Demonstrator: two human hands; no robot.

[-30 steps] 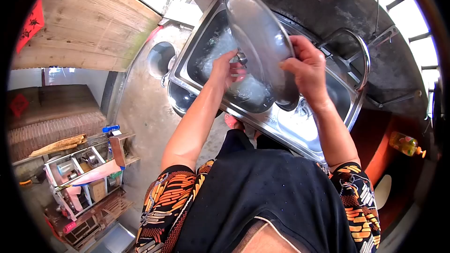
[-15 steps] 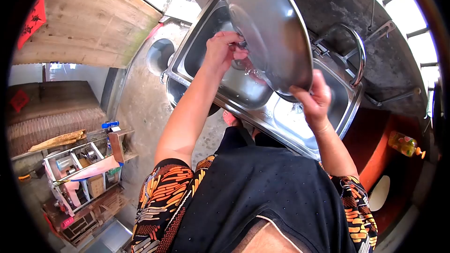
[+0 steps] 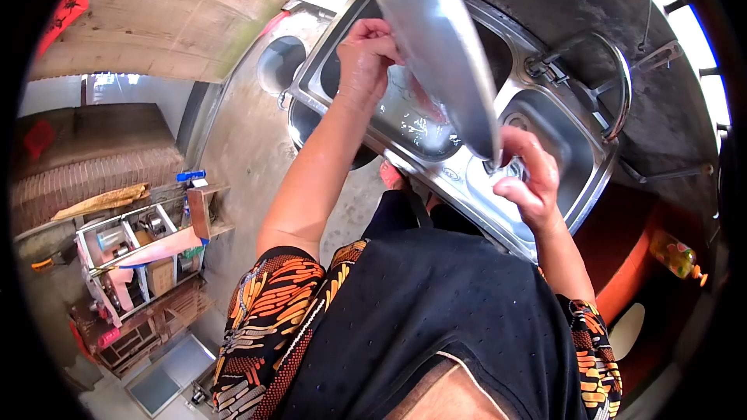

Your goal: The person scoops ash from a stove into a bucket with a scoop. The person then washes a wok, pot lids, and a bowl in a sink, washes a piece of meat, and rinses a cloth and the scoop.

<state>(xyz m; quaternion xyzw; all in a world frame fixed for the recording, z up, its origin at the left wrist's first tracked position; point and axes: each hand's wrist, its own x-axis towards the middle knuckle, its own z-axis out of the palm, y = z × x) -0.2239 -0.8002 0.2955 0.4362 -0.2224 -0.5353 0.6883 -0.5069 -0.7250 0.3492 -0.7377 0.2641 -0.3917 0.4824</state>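
A large round metal lid is tilted nearly on edge above the double sink. My left hand grips the lid near its centre, on the left face; its fingertips are partly hidden behind the lid. My right hand is beside the lid's lower right rim, fingers curved and apart, with nothing seen between them. Water drops and splashes show in the left basin, below the lid. The curved faucet stands at the sink's back right.
A shelf unit with small items stands at lower left, under a wooden board. A grey pipe opening is left of the sink. A bottle of yellow liquid lies at right, near a red surface.
The lid has turned more edge-on than half a second ago. My left hand has risen slightly with it. My right hand has opened and come away from the rim.
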